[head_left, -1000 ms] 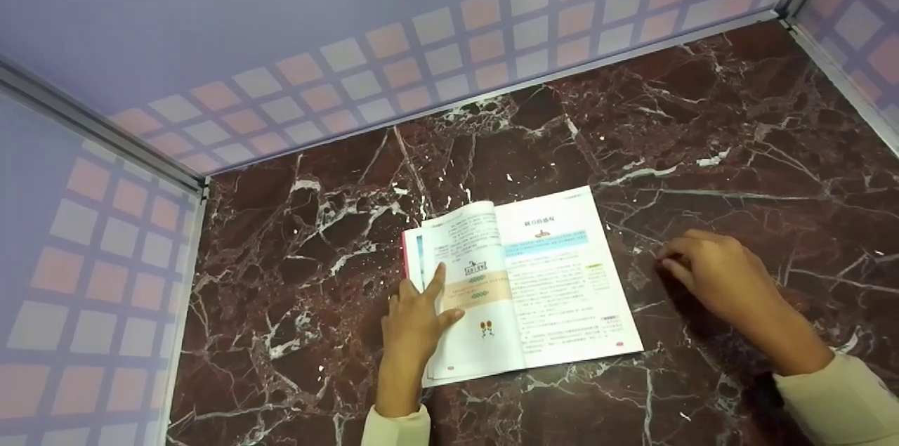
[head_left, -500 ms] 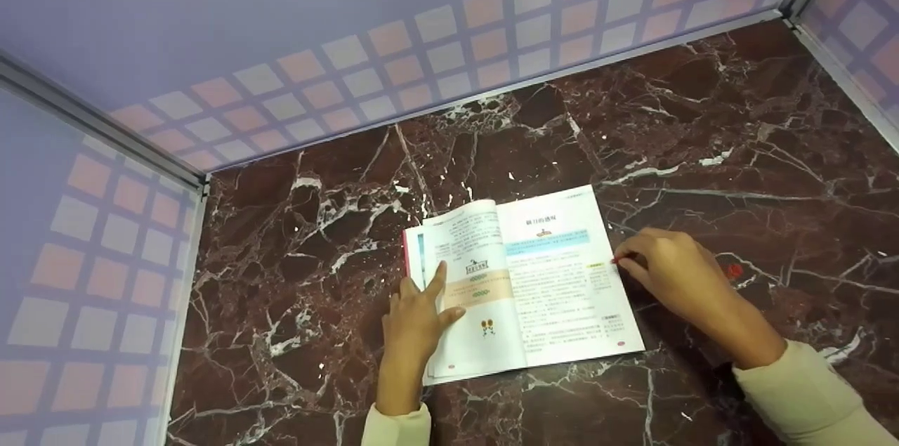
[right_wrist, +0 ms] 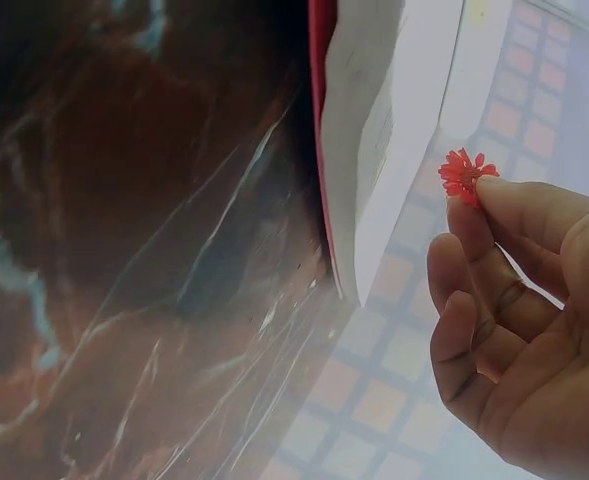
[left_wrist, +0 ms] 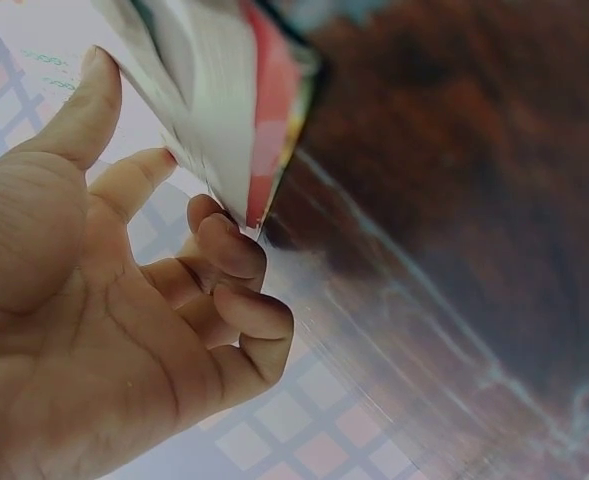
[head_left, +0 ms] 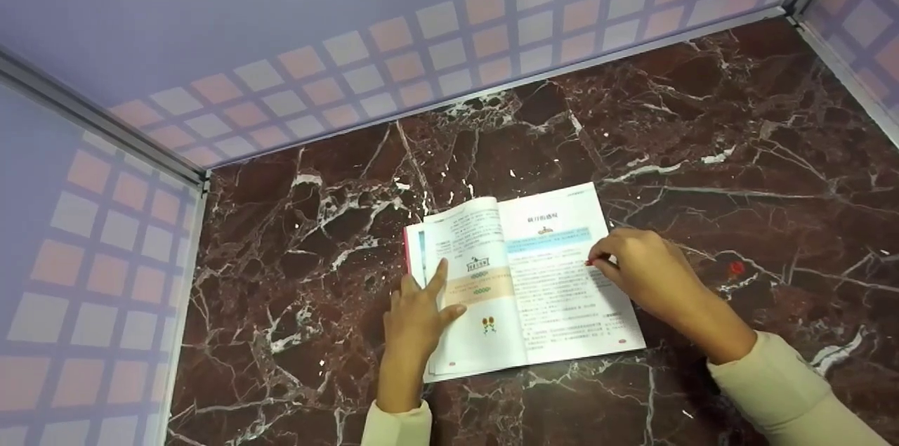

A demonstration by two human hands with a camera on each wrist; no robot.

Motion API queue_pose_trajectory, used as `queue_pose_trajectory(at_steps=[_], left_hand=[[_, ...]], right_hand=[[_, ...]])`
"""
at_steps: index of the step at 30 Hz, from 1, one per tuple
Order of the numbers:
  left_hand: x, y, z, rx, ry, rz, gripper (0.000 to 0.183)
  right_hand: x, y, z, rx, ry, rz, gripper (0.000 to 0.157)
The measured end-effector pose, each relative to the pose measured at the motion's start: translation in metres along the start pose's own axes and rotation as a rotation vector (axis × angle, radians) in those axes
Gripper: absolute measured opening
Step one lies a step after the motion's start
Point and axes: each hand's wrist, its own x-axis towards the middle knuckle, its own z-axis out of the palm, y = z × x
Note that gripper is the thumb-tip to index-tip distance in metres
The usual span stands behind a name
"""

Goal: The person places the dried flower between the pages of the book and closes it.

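An open book (head_left: 484, 348) lies on the dark marble-patterned surface, with printed text and small pictures on its pages. My left hand (head_left: 414, 323) rests at the book's left side. Its thumb (left_wrist: 94, 105) and index finger press on the left page, while the other fingers bend loosely by the page edges. Over the right page, my right hand (head_left: 642, 270) pinches a small red flower (right_wrist: 462, 176) between thumb and index finger. In the right wrist view the flower's narrow petals show at the fingertips, and the remaining fingers curl below.
A second red flower (head_left: 735, 268) lies on the marble surface (head_left: 772, 165) to the right of the book, beyond my right wrist. Purple panels (head_left: 295, 24) with pink and white squares stand along the back, left and right edges.
My right hand has moved left from the bare surface to over the right page, carrying the red flower. The second red flower has come into sight. My left hand has stayed put.
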Motion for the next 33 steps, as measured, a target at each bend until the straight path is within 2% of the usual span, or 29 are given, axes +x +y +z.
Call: queue_pose_trajectory(at_steps=[7,18,33], left_hand=[[0.000,0.000,0.000,0.006,0.009,0.007,0.078],[0.000,-0.001,0.001,0.007,0.033,0.024,0.078],[0.000,-0.001,0.001,-0.001,0.022,0.010,0.078]], right_hand=[[0.004,-0.007,0.004,-0.001,-0.005,-0.019,0.006],[0.010,-0.018,0.010,0.020,-0.087,0.027,0.004],[0.013,-0.018,0.025,0.079,-0.136,0.036,0.004]])
